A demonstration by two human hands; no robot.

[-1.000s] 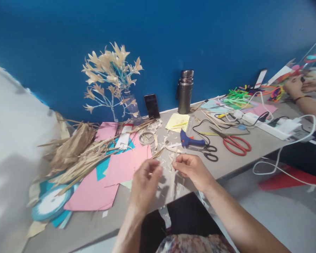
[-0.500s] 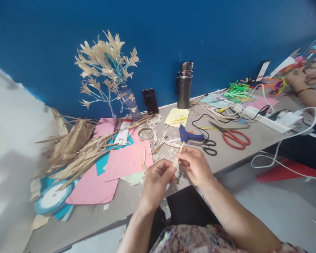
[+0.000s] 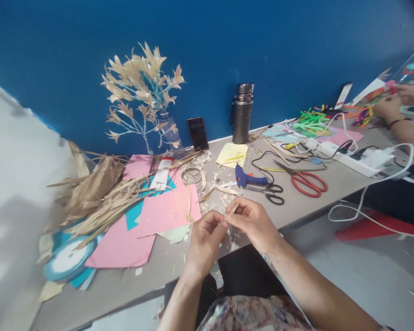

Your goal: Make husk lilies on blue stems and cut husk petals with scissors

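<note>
Over the table's front edge my left hand (image 3: 209, 234) and my right hand (image 3: 250, 223) meet at the fingertips, both closed in a pinch. Between them is a small pale strip of dried husk (image 3: 233, 209), mostly hidden by the fingers. Just beyond lie a blue glue gun (image 3: 250, 178) and black-handled scissors (image 3: 274, 193). Pale husk scraps (image 3: 224, 184) are scattered around these tools. To the left of my hands are pink paper sheets (image 3: 169, 209) and a heap of dried husks (image 3: 103, 193).
Husk flowers (image 3: 138, 82) stand in a clear bottle by the blue wall, near a phone (image 3: 197, 133) and a thermos (image 3: 242, 115). Red-handled scissors (image 3: 308, 183) and a white power strip (image 3: 352, 158) with trailing cables lie right. Another person's hands (image 3: 389, 108) work at far right.
My right hand has come lower and its fingertips now meet those of my left. The pale strip, seen plainly between them before, is now mostly covered.
</note>
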